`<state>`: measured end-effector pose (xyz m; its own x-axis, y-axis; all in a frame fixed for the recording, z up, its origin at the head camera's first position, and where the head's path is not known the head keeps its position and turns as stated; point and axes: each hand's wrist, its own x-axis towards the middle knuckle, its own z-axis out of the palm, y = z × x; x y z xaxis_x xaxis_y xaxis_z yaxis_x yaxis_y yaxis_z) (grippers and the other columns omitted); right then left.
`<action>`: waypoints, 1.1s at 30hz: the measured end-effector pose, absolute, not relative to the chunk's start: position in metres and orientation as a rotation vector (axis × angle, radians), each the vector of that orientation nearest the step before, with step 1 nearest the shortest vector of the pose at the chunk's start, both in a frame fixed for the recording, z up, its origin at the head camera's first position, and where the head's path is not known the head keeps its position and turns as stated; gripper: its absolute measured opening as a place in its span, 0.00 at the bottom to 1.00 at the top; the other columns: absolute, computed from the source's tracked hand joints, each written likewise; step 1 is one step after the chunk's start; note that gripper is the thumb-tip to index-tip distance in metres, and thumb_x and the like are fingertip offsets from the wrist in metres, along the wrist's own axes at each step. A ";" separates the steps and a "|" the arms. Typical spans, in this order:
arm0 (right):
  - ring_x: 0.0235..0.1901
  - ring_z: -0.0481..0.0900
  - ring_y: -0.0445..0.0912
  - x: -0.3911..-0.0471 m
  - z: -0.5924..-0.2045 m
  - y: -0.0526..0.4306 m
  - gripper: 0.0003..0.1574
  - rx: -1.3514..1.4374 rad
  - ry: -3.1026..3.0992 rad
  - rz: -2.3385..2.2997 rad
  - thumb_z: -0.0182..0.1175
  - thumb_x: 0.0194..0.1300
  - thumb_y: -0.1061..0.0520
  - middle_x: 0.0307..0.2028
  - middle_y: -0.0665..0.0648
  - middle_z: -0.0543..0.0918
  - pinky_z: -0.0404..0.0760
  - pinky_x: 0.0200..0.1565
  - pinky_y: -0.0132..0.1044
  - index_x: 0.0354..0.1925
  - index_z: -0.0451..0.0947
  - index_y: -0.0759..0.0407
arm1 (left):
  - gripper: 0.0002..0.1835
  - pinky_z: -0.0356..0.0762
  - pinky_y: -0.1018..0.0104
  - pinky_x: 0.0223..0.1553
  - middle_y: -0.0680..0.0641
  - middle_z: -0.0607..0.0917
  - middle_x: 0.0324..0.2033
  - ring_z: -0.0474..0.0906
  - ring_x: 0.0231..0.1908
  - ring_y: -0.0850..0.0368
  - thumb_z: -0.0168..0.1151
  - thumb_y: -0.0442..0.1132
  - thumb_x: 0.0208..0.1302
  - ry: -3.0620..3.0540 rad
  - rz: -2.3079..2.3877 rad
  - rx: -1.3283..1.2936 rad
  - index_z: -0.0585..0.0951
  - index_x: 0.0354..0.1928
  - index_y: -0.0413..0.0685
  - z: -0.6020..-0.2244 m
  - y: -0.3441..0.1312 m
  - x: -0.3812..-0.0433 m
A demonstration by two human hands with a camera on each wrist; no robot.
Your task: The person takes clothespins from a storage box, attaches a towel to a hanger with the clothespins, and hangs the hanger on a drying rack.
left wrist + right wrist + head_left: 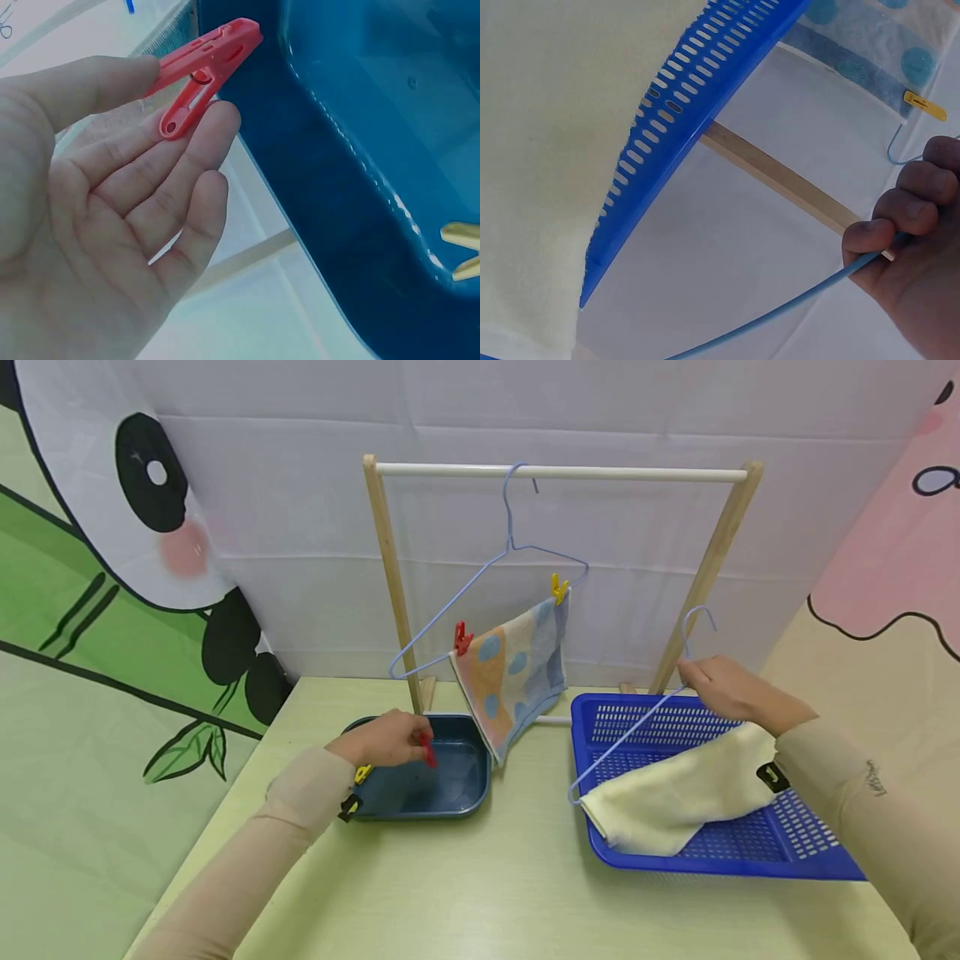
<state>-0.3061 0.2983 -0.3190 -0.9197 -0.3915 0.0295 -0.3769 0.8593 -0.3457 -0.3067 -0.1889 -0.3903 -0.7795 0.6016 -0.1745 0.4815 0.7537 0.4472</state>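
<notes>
My left hand (386,739) pinches a red clothespin (214,60) between thumb and fingers, over the dark teal tray (450,811). A yellow clothespin (465,251) lies inside that tray. With curled fingers, my right hand (723,695) grips a light blue wire hanger (633,731) just below its hook, above the blue basket (720,867). A pale yellow towel (675,797) overlaps the hanger's lower end and lies across the basket, partly hidden by the right arm.
Behind stands a wooden rack with a white rail (637,473). Another blue hanger (510,518) hangs from it, carrying a patterned towel (517,664) clipped by a red clothespin (462,638) and a yellow clothespin (558,588). The table (510,893) extends in front.
</notes>
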 end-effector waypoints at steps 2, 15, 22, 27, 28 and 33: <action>0.47 0.75 0.65 -0.306 -0.318 0.300 0.37 -0.619 3.005 -0.560 0.27 0.77 0.50 0.42 0.70 0.80 0.68 0.50 0.58 0.46 0.76 0.74 | 0.12 0.77 0.62 0.38 0.49 0.83 0.36 0.77 0.33 0.58 0.60 0.36 0.63 2.626 0.584 0.849 0.79 0.46 0.38 -0.390 -0.188 -0.305; 0.39 0.76 0.56 -0.306 -0.309 0.307 0.28 -0.655 3.012 -0.675 0.34 0.77 0.52 0.37 0.64 0.81 0.71 0.43 0.51 0.37 0.77 0.67 | 0.12 0.77 0.66 0.38 0.50 0.84 0.39 0.82 0.38 0.60 0.59 0.37 0.65 2.507 0.827 0.937 0.79 0.48 0.40 -0.381 -0.174 -0.295; 0.42 0.77 0.59 -0.304 -0.304 0.311 0.27 -0.669 3.000 -0.701 0.35 0.77 0.51 0.38 0.64 0.81 0.72 0.44 0.54 0.39 0.77 0.66 | 0.12 0.75 0.66 0.34 0.54 0.83 0.38 0.79 0.33 0.61 0.59 0.39 0.66 2.491 0.826 1.037 0.80 0.49 0.46 -0.374 -0.162 -0.287; 0.35 0.71 0.52 -0.299 -0.302 0.313 0.23 -0.693 3.016 -0.719 0.35 0.76 0.54 0.30 0.56 0.74 0.69 0.38 0.45 0.37 0.75 0.63 | 0.11 0.74 0.65 0.32 0.55 0.83 0.37 0.77 0.29 0.61 0.58 0.39 0.67 2.480 0.812 1.053 0.80 0.50 0.47 -0.372 -0.154 -0.284; 0.34 0.69 0.51 -0.299 -0.301 0.314 0.23 -0.694 3.021 -0.722 0.35 0.76 0.55 0.30 0.56 0.73 0.68 0.38 0.44 0.37 0.75 0.63 | 0.11 0.74 0.65 0.31 0.54 0.83 0.36 0.76 0.27 0.61 0.57 0.39 0.67 2.480 0.806 1.053 0.80 0.50 0.47 -0.373 -0.152 -0.284; 0.35 0.71 0.51 -0.298 -0.298 0.316 0.25 -0.711 3.048 -0.744 0.34 0.76 0.56 0.33 0.57 0.76 0.69 0.38 0.46 0.40 0.76 0.64 | 0.11 0.70 0.65 0.27 0.48 0.83 0.33 0.68 0.20 0.62 0.54 0.38 0.69 2.473 0.801 1.052 0.78 0.50 0.47 -0.371 -0.143 -0.281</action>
